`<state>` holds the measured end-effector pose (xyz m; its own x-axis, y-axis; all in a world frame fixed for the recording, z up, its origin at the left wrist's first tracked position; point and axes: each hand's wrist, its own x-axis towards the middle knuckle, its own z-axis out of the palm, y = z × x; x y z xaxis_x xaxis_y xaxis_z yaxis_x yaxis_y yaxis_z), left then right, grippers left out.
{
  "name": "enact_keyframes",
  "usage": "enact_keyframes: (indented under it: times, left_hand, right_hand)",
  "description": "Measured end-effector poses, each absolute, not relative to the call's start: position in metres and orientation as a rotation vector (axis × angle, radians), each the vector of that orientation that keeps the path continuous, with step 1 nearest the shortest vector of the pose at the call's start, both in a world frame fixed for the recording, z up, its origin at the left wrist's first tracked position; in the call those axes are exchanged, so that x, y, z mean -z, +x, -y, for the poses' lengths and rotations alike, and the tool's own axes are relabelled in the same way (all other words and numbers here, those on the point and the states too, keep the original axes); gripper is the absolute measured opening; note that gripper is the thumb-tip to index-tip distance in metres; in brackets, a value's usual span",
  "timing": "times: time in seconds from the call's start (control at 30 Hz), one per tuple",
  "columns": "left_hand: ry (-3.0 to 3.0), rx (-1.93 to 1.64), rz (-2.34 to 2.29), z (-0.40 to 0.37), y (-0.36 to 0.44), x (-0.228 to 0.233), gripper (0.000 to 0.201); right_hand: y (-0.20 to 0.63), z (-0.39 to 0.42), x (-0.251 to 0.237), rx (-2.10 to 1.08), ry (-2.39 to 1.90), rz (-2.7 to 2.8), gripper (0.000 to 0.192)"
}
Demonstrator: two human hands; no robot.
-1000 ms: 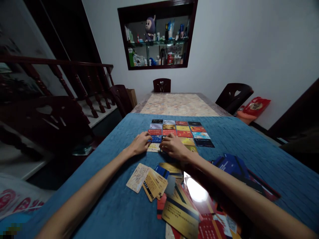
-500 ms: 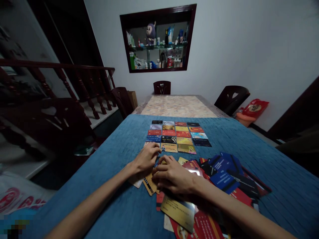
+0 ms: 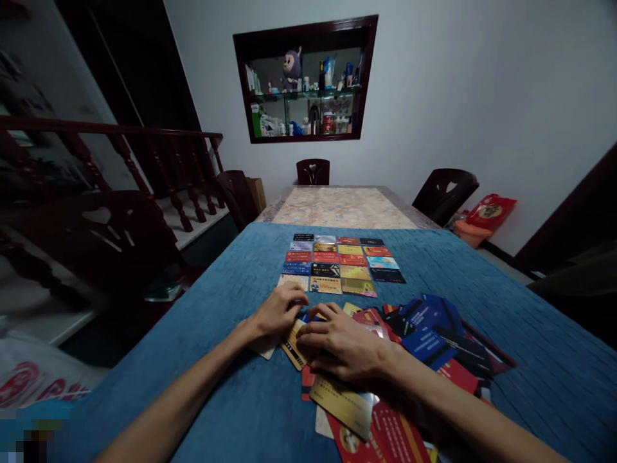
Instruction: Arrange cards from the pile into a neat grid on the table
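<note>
My left hand (image 3: 278, 312) and my right hand (image 3: 340, 342) rest side by side on a loose heap of plastic cards (image 3: 424, 341) spread over the blue cloth (image 3: 216, 399). Between the two hands lies a gold card (image 3: 292, 343) that both touch at its edges; my left fingers curl over it and my right fingers lie flat across the cards. Whether either hand has lifted a card is not visible. Beyond the hands, cards are laid out in a neat grid (image 3: 340, 263) of several rows.
The patterned table top (image 3: 342, 206) shows past the blue cloth. Dark chairs stand at the far end (image 3: 313, 172), right (image 3: 446, 191) and left (image 3: 238, 193). A wooden stair rail (image 3: 144, 161) runs along the left. A red bag (image 3: 489, 211) sits by the right wall.
Both hands have drawn back from the near row of the grid to the loose heap close to me. A beige card now lies at the near left corner of the grid.
</note>
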<state>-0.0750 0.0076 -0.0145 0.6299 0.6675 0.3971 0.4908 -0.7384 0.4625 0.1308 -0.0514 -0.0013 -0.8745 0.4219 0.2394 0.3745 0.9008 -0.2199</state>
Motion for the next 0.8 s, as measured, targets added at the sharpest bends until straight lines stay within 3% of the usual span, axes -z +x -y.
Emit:
enact_keyframes:
  times: [0.23,0.53,0.8]
  left_hand:
    - [2.549,-0.721,-0.923,-0.0078,-0.0784,0.0171,0.021]
    - [2.579,-0.713,-0.954,-0.0089,-0.0795,0.0172,0.023]
    - [2.584,-0.703,-0.946,-0.0094,-0.0804,0.0179,0.023]
  right_hand:
    - [0.1332,0.0503,-0.0035,-0.162,-0.686,2.844,0.017]
    - [0.131,0.0525,0.0001,-0.159,-0.601,2.841,0.034]
    - [0.1328,0.0458,0.0003,0.037,-0.566,2.84,0.011]
